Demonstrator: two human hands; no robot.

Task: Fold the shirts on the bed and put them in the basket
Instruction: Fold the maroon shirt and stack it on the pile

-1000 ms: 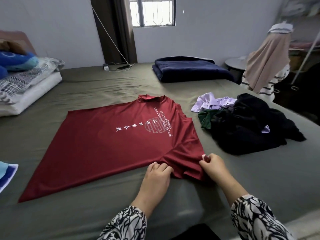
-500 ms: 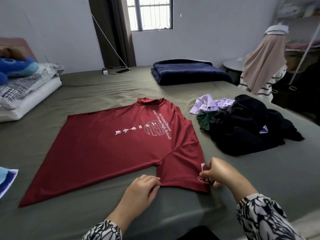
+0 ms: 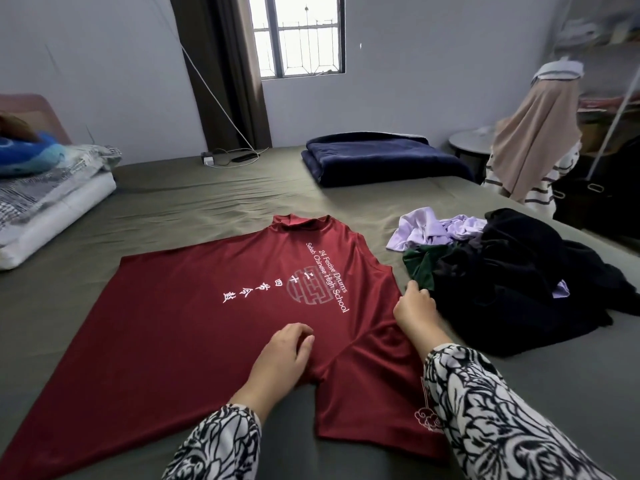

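On the olive-green bed (image 3: 194, 209), the red shirt (image 3: 180, 327) is spread flat, print up. Its near armpit is pressed by the left hand (image 3: 284, 358), fingers loosely curled on the cloth. The far sleeve seam is touched by the right hand (image 3: 415, 308); whether fabric is pinched cannot be told. Just beside it, 1 pile of unfolded clothes (image 3: 512, 282) is heaped.

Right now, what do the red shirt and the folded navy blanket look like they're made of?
Red shirt: seemingly a thin, smooth synthetic jersey, perhaps polyester; it has a soft sheen along its creases and lies very flat, with white printed lettering. Navy blanket: seemingly plush fleece or velour; thick rounded folds, matte fuzzy surface. Neither fibre is certain.
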